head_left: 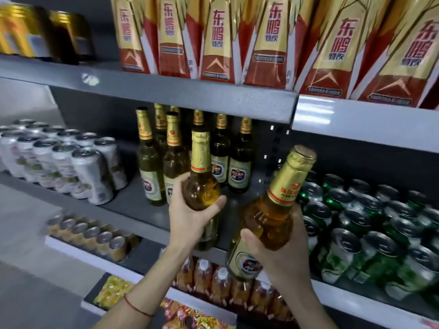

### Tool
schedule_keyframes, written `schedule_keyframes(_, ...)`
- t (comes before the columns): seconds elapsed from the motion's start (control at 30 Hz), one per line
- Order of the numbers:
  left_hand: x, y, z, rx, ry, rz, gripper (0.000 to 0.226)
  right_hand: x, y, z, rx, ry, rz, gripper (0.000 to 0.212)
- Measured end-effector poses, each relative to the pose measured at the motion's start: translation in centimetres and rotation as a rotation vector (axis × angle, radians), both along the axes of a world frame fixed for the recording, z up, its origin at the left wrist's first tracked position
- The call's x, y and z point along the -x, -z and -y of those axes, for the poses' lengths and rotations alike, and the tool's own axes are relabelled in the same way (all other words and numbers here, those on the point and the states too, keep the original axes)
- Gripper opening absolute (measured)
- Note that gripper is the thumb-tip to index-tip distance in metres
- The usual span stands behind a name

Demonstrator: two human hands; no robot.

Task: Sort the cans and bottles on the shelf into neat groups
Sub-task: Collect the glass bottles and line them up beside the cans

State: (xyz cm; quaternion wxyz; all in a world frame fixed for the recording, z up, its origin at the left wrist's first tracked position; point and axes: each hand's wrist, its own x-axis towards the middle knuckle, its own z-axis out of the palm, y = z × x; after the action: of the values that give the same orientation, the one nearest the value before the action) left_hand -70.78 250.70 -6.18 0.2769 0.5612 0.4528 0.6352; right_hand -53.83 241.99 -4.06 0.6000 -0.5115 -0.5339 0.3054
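My left hand (190,217) grips an upright amber beer bottle (202,167) with a gold foil neck, just in front of the grey middle shelf (133,210). Behind it stand several matching beer bottles (152,162) in a cluster on that shelf. My right hand (280,252) holds a second, identical bottle (278,205) tilted to the right, lower and nearer to me. White cans (71,160) are packed in rows at the shelf's left. Green cans (370,222) fill the shelf section to the right.
The upper shelf (190,96) overhangs the bottle necks and carries red-and-gold drink cartons (268,43) and gold cans (19,32) at left. Below are yellow cans (95,236), orange drink bottles (221,281) and snack packets (111,290). A bare patch of shelf lies between white cans and bottles.
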Motion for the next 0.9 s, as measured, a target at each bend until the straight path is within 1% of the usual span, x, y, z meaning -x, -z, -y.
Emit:
schedule_keyframes(0.13, -1.1, 0.2, -2.6, 0.016, 0.024, 0.005, 0.074, -0.4, 0.3, -1.3, -0.012, 0.014, -0.024, 0.063)
schedule_keyframes(0.33, -2.3, 1.8, -6.7, 0.047, -0.006, -0.041, 0.077, -0.6, 0.8, -2.7, -0.028, 0.022, -0.057, 0.068)
schedule_keyframes(0.53, -3.2, 2.0, -9.6, 0.040, -0.006, -0.012, 0.075, 0.6, 0.9, -4.4, -0.052, -0.008, -0.029, 0.066)
schedule_keyframes(0.67, -3.6, 1.9, -11.3, 0.043, 0.015, -0.003, 0.087, 1.7, 1.1, -6.2, -0.067, 0.042, 0.001, 0.066)
schedule_keyframes(0.8, -3.7, 1.7, -12.9, 0.084, 0.026, 0.001, 0.080, 3.1, 1.1, -8.1, -0.071, 0.088, 0.008, 0.068)
schedule_keyframes(0.9, -3.7, 0.9, -13.7, 0.115, 0.060, 0.026, 0.090, 4.4, 1.6, -9.6, -0.071, 0.120, -0.007, 0.072)
